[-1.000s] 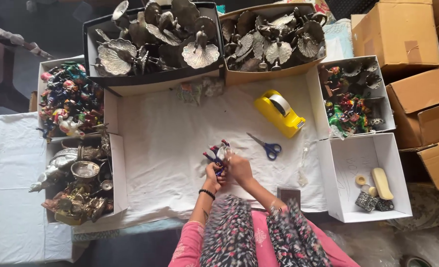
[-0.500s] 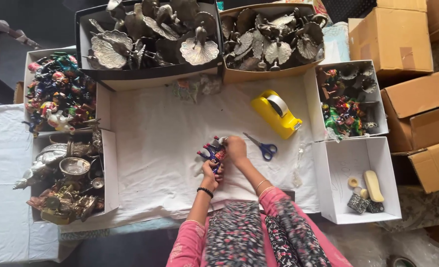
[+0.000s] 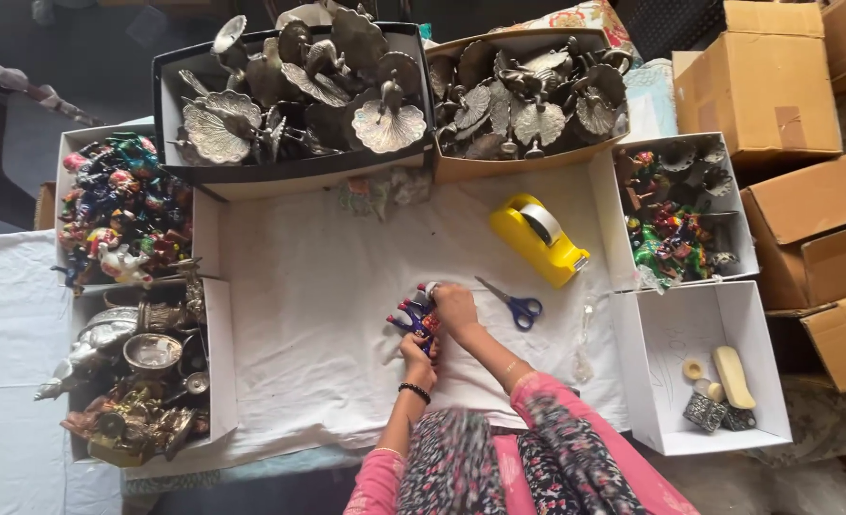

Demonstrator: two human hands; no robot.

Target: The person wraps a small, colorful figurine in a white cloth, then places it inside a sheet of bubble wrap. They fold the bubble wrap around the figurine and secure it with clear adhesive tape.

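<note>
Two dark boxes [image 3: 413, 57] hold silver metal peacock figures [image 3: 385, 119]. Both hands [image 3: 456, 307] [image 3: 417, 355] have fingers closed on a small painted blue-red figurine [image 3: 416, 317], its shape partly hidden.

**Counts on the white sheet**

One yellow tape dispenser [image 3: 539, 238], one pair of blue-handled scissors [image 3: 510, 303] and one painted figurine [image 3: 416, 318] are seen. Six open trays are counted at the sheet's edges, and three cardboard boxes at the right.

Craft packing workspace, boxes of metal peacock figurines [image 3: 294, 81], painted figurines [image 3: 122, 210], cardboard cartons [image 3: 761, 81], tape dispenser [image 3: 537, 238]
</note>
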